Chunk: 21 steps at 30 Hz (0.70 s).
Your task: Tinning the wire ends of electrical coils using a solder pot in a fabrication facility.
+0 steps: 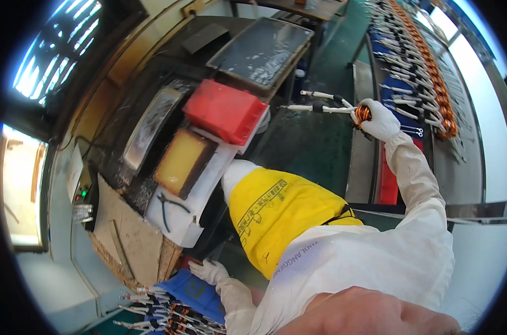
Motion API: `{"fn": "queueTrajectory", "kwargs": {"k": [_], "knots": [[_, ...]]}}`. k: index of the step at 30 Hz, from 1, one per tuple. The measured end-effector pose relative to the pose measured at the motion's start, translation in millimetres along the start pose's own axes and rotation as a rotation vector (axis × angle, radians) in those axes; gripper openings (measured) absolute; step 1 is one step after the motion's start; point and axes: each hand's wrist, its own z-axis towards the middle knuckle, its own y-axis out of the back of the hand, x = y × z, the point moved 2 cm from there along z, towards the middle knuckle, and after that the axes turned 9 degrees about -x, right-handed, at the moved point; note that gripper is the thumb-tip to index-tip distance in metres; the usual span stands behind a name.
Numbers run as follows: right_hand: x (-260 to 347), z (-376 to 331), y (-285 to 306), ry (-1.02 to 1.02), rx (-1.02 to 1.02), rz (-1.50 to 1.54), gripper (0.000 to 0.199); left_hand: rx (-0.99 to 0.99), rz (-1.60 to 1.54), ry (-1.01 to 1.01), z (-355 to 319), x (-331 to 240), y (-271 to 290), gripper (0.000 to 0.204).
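Observation:
My right hand [380, 119], in a white glove, is closed round a small copper wire coil [363, 114] out at the right. Leads in white sleeving with black bands [320, 108] stick out from the coil toward the left, their bare ends in the air. My left hand [210, 272], also gloved, is low at the left with its fingers stretched out and nothing seen in them. It is beside a blue sheet [194, 293] and a small red surface. Below it lie several similar coils with white leads [158, 312].
On the bench are pliers [171, 211], a tray with a yellow block [181, 163], a long metal trough [153, 127], a red box [225, 111] and a wide dark-topped tray [264, 50]. A long row of copper coils [432, 67] lines the table at right.

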Motion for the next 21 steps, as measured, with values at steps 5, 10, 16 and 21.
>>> {"fn": "queueTrajectory", "kwargs": {"k": [5, 10, 16, 21], "knots": [[-42, -40, 21, -0.072, 0.031, -0.093, 0.040, -0.021, 0.011, 0.015, -5, 4, -6, 0.011], [-92, -63, 59, -0.075, -0.040, -0.217, 0.039, -0.019, 0.033, 0.000, -8, 5, -11, 0.010], [-160, -71, 111, -0.086, -0.186, -0.318, 0.040, -0.008, 0.039, 0.000, -6, 2, -6, 0.011], [-216, -78, 143, -0.327, -0.214, -0.435, 0.042, -0.023, 0.018, -0.012, -3, 0, -5, 0.013]]}}
